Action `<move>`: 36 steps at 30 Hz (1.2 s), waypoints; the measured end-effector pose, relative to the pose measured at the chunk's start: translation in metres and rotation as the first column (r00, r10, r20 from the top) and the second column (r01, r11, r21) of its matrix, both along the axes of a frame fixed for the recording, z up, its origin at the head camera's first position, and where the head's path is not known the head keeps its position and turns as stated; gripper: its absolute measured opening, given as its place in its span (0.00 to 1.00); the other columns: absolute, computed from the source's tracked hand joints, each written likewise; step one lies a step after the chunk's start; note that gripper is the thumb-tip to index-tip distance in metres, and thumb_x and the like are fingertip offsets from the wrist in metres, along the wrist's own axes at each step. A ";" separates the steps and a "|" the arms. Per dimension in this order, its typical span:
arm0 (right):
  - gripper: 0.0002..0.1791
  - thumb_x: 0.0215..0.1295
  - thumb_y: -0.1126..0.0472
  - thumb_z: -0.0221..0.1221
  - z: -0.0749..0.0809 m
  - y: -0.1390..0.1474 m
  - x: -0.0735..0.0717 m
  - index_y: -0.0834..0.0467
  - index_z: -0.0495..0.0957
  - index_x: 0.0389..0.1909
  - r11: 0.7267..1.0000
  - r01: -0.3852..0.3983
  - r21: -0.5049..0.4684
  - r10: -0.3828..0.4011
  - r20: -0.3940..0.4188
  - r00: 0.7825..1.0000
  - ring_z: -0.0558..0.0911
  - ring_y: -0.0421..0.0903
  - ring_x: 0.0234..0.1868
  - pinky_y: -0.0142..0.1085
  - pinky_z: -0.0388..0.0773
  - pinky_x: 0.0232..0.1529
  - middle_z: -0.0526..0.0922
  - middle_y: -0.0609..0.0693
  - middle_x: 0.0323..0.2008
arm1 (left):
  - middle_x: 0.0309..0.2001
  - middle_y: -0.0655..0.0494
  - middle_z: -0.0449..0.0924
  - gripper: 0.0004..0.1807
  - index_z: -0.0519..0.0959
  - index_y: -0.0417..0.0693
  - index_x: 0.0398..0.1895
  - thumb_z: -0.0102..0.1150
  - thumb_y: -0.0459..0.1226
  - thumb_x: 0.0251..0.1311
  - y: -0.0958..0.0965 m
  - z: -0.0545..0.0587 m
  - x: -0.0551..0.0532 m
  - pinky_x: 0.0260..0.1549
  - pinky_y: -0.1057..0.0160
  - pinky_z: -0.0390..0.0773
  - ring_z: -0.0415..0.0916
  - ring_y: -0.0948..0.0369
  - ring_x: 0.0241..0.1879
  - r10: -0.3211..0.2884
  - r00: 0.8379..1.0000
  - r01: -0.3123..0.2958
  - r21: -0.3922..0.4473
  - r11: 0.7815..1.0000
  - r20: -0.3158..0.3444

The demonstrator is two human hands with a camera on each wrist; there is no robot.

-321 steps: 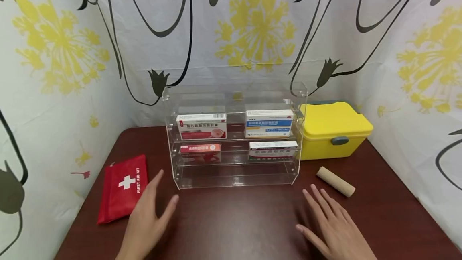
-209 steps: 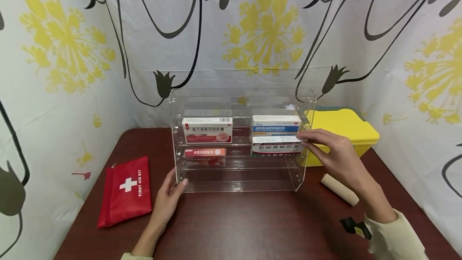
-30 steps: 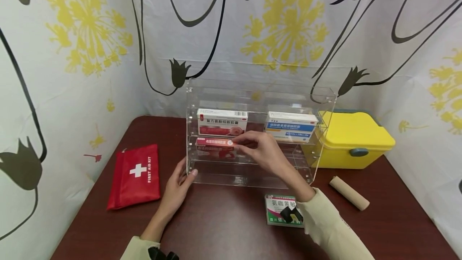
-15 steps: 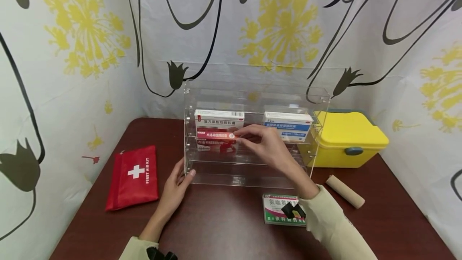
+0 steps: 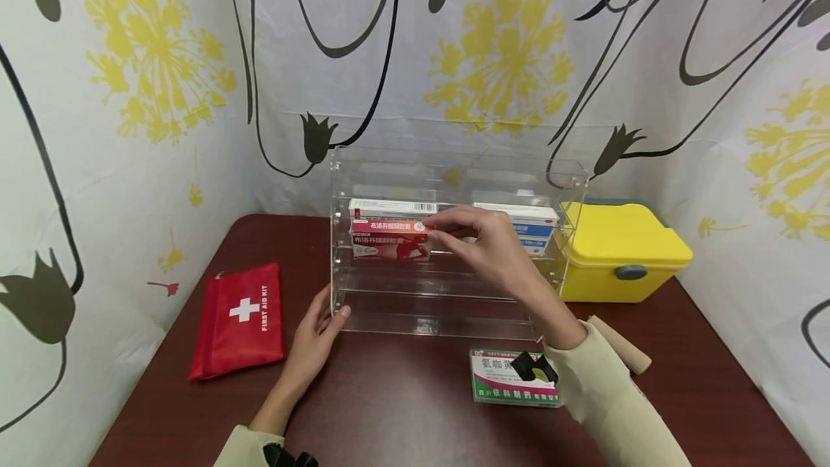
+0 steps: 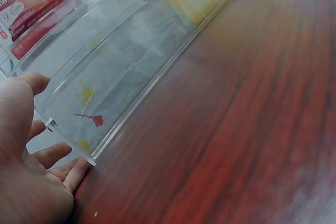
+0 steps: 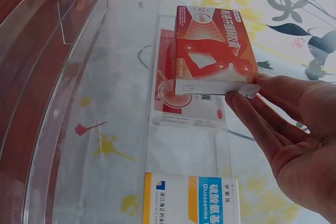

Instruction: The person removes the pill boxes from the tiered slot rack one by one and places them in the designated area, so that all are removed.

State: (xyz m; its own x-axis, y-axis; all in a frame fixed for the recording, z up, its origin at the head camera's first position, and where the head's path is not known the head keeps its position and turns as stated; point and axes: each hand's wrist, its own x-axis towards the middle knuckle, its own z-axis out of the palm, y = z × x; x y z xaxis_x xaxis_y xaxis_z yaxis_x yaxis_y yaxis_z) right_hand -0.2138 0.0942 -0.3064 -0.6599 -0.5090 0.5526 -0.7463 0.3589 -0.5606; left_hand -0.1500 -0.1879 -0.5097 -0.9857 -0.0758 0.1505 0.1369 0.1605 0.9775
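All around, a white fabric backdrop point(image 5: 408, 78) printed with yellow flower heads and dark stems. Below, a dark reddish-brown wood-grained table point(image 5: 402, 416). Upright on it, a clear plastic tiered rack point(image 5: 424, 325). At the rack's right end, partly seen through the clear side, a yellow lidded box point(image 5: 603, 233) with a grey clasp. To the left of the rack, a flat red first-aid pouch point(image 5: 240, 334) with a white cross. At the rack's lower left corner, the left hand point(image 5: 314, 341), half closed, gripping the side panel between fingers and thumb. In front of the shelves, the right hand point(image 5: 489, 243), nearly closed at the fingertips, pinching the right end of a small red carton point(image 5: 389, 245) with white lettering. Just behind that, on a shelf and partly covered, a white-and-red carton point(image 5: 389, 207). Farther right, partly behind the right hand, a white-and-blue carton point(image 5: 534, 228). Flat on the table before the rack, a white carton with green and magenta bands point(image 5: 506, 382). Nearby, partly behind the cream right sleeve point(image 5: 616, 416), a light-brown cardboard tube point(image 5: 627, 352).
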 end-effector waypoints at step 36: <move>0.08 0.64 0.52 0.65 -0.100 0.032 0.047 0.45 0.87 0.43 0.995 -0.052 0.089 0.000 0.500 0.866 0.77 0.40 0.27 0.31 0.74 0.24 0.86 0.38 0.37 | 0.69 0.55 0.64 0.35 0.60 0.61 0.74 0.60 0.51 0.66 0.001 0.002 -0.001 0.62 0.52 0.65 0.63 0.57 0.67 0.010 1.000 -0.010 0.002 1.000 -0.007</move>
